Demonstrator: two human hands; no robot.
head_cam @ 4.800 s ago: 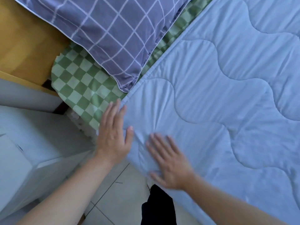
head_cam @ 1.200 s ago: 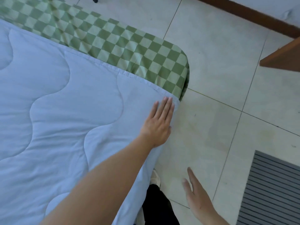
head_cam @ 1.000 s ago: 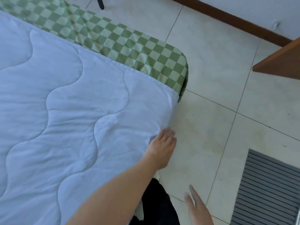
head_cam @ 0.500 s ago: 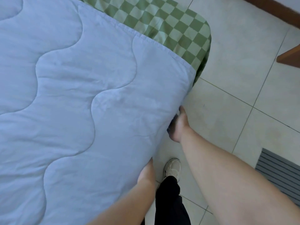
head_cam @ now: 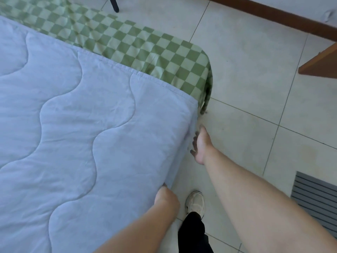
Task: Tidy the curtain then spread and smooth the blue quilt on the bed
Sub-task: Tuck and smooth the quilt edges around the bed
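The blue quilt point(head_cam: 76, 136) lies flat over the bed, its far edge leaving a strip of green checked sheet point(head_cam: 149, 52) bare at the foot. My left hand point(head_cam: 166, 197) grips the quilt's hanging side edge, with its fingers hidden under the fabric. Further along the same edge, just below the quilt's corner, my right hand point(head_cam: 199, 145) has its fingers curled against the hanging fabric. No curtain is in view.
Pale tiled floor point(head_cam: 246, 92) runs to the right of the bed. A wooden furniture corner point(head_cam: 321, 66) juts in at the right edge. A grey ribbed mat point(head_cam: 317, 198) lies at the lower right. A black leg point(head_cam: 114, 4) stands beyond the bed's foot. My shoe point(head_cam: 195, 201) is beside the bed.
My left hand has left the quilt's top and gone down to its side edge. My right hand has come in from over the floor to the edge near the corner.
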